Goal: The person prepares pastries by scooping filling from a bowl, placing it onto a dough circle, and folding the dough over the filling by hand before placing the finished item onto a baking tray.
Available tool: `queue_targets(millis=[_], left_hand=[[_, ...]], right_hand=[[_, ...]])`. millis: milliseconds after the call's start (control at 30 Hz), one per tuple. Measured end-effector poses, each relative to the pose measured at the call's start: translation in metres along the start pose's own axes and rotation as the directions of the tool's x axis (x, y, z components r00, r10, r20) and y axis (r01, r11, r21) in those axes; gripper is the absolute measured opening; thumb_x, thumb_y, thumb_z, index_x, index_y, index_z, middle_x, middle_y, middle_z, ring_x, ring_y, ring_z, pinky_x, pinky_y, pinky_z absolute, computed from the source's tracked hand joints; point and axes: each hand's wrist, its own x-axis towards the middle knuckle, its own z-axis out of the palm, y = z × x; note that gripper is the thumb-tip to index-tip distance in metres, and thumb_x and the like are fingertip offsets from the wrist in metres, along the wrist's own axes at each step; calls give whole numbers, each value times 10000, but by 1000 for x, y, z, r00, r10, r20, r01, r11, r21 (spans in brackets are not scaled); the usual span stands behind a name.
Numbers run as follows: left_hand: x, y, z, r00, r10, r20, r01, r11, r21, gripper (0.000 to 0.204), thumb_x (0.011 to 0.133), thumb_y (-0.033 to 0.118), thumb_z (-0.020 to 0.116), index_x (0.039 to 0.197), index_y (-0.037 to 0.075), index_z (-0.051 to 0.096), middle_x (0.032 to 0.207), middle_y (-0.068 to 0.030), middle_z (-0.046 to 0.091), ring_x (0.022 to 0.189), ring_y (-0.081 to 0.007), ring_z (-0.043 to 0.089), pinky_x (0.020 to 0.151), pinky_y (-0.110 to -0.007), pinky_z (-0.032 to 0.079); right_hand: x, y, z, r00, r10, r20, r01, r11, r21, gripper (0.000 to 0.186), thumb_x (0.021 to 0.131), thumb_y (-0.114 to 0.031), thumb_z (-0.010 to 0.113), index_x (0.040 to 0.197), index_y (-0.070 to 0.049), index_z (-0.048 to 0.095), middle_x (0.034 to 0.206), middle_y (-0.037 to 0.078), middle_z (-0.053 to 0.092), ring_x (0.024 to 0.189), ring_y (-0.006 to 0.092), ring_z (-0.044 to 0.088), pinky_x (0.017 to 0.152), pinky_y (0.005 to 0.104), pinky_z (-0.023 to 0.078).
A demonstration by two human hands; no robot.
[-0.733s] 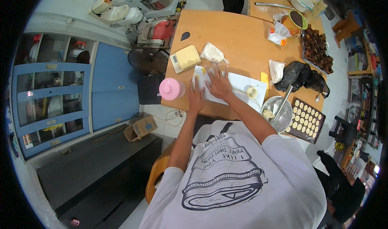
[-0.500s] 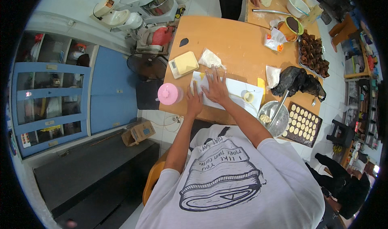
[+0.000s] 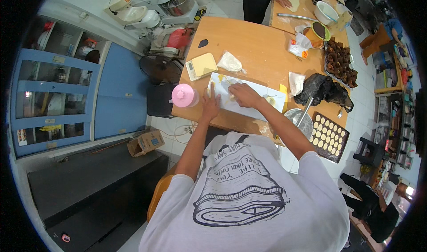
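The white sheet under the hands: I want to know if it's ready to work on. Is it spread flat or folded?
Spread flat: the white sheet lies along the table, with both hands pressing on it.

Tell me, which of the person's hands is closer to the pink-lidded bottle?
Left. The left hand rests on the white board's edge right beside the pink-lidded bottle; the right hand presses farther along the board.
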Motion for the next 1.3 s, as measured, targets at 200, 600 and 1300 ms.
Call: queue_targets(millis=[200,600,1300], left_hand=[[1,1,4,994,-104,21,104,994,-15,676,1059,370,421,1622,166,105,1495,-367,256,1378,-541,275,1131,-612,238],[0,-12,18,997,-47,-66,49,998,25,670,1058,413,405,1621,186,121,1463,-376,267,1283,-569,334,1108,-611,267],[4,-9,13,995,-93,-39,94,995,35,690,1036,360,477,1619,185,153,1432,-326,329,1251,-494,385,1080,-571,315]], right_hand=[[3,24,-3,983,36,-178,53,880,471,318,845,-93,700,1155,-31,664,1115,146,687,990,291,669,897,419,524],[-50,35,18,941,265,-210,-209,944,255,433,760,-70,736,1183,-49,651,1195,195,558,1163,378,569,989,455,491],[29,21,39,874,340,-347,-185,893,410,355,813,-107,744,1119,46,648,1133,203,615,968,338,658,862,421,548]])
